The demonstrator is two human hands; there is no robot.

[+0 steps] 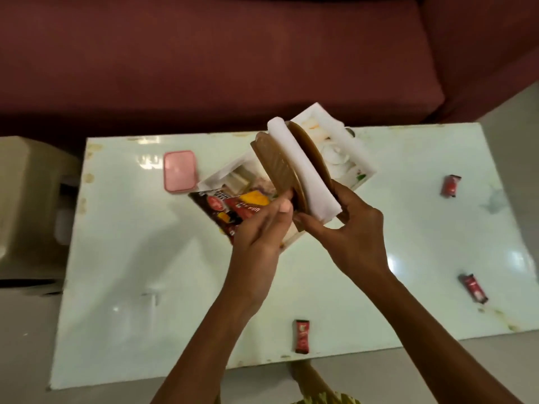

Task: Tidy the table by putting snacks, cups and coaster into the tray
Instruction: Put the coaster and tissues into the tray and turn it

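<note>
Both hands hold a brown wooden napkin holder [280, 167] with white folded napkins [303, 170] just above the white tray [364, 167]. The right hand [347, 225] fingers pinch its base; the left hand [262, 228] fingers press its side. Three small red snack packets [302, 336] lie well apart.

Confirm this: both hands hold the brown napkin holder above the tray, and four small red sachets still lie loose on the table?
Not quite. The head view shows three red sachets on the table, not four. Both hands, left hand and right hand, do hold the brown napkin holder above the tray.
</note>
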